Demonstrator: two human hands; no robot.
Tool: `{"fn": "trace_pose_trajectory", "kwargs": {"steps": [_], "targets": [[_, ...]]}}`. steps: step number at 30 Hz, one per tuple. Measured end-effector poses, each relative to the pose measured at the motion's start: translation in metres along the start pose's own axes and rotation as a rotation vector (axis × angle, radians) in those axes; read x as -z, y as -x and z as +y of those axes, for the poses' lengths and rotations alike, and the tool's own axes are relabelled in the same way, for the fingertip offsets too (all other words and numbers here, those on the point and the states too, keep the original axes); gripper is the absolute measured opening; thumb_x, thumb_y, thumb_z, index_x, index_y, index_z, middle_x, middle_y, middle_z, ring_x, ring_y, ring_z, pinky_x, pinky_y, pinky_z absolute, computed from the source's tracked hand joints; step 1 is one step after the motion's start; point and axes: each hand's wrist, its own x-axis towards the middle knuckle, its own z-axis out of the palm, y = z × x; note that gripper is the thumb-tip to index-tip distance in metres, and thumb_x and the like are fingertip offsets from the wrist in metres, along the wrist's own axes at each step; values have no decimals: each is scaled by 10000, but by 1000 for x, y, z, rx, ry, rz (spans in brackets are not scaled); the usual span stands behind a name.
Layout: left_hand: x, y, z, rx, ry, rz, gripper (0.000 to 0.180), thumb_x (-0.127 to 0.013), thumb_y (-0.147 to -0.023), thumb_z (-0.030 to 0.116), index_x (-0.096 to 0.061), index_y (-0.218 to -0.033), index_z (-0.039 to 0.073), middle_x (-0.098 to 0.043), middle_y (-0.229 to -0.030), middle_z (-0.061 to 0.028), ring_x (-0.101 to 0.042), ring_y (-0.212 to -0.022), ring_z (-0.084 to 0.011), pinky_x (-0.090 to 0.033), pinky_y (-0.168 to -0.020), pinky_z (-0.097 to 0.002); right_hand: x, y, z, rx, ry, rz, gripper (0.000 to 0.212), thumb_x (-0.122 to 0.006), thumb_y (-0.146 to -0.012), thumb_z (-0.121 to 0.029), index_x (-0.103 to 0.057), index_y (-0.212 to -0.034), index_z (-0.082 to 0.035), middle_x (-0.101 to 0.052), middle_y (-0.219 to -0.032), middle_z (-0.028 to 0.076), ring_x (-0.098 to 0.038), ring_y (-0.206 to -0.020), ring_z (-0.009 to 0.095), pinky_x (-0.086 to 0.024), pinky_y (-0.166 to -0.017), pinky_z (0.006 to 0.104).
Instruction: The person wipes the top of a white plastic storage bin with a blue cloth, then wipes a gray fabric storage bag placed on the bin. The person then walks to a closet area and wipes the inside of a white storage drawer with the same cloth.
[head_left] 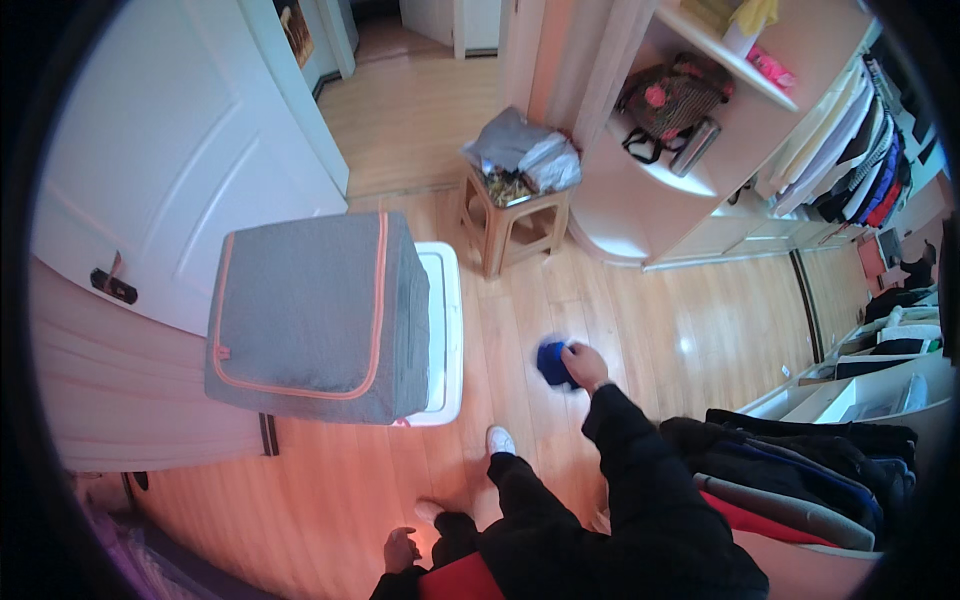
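Note:
My right hand (585, 366) reaches out over the wooden floor, its fingers closed on a small dark blue bundle (553, 362). Motion blurs the bundle's edges, so its exact kind does not show; it looks like folded fabric. Low in the picture, my left hand (401, 549) hangs beside my body with loosely bent fingers and nothing visible in it. A grey fabric storage box (300, 305) with orange zip trim rests on a white plastic bin (449, 335), left of my right hand and apart from it.
A wooden stool (492, 235) bearing bags stands near the doorway. At left are a white door (215, 150) and a pale pink curtain (120, 370). Wardrobe shelves (620, 220) rise at right, with hanging clothes (845, 150). More dark garments (800, 460) hang beside my right arm.

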Motion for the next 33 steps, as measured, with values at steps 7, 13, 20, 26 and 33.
{"fn": "trace_pose_trajectory", "kwargs": {"steps": [7, 13, 20, 26, 33], "targets": [[32, 12, 20, -17, 57, 149, 582, -404, -1025, 554, -611, -846, 41, -429, -522, -23, -454, -435, -170, -363, -430, -331, -20, 137, 55, -428, -1491, -267, 484, -340, -1080, -401, -634, -1157, -24, -696, -945, 121, -692, -750, 293, -604, -689, 457], [113, 6, -25, -126, 588, -60, 715, -339, -1002, 700, -626, -884, 56, -476, -540, -41, -457, -444, -186, -386, -448, -310, -33, 223, 17, -475, -1474, -427, 390, -490, -1050, -422, -601, -1146, -60, -642, -954, 83, -655, -818, 257, -588, -734, 436], [204, 22, -94, -60, 548, 35, 487, -413, -1020, 545, -588, -1028, 91, -541, -643, -60, -532, -531, -224, -441, -493, -329, -53, 317, -118, 37, -1140, -756, 483, -562, -1028, -432, -547, -1319, -46, -660, -1084, 86, -661, -844, 203, -595, -703, 347], [260, 39, -147, 17, 776, 157, 381, -505, -951, 486, -548, -848, 122, -514, -631, -40, -504, -530, -211, -433, -503, -336, -55, 401, -241, 458, -762, -1078, 617, -401, -1060, -570, -495, -1474, -121, -676, -1117, 32, -629, -832, 101, -516, -697, 230], [240, 151, -140, -188, 1206, 22, 400, -559, -900, 440, -470, -641, 148, -411, -563, -12, -407, -489, -185, -365, -486, -324, -76, 456, -348, 695, -700, -1639, 508, -407, -1103, -384, -505, -1460, -35, -679, -1289, 86, -664, -1000, 133, -551, -857, 268]]}}
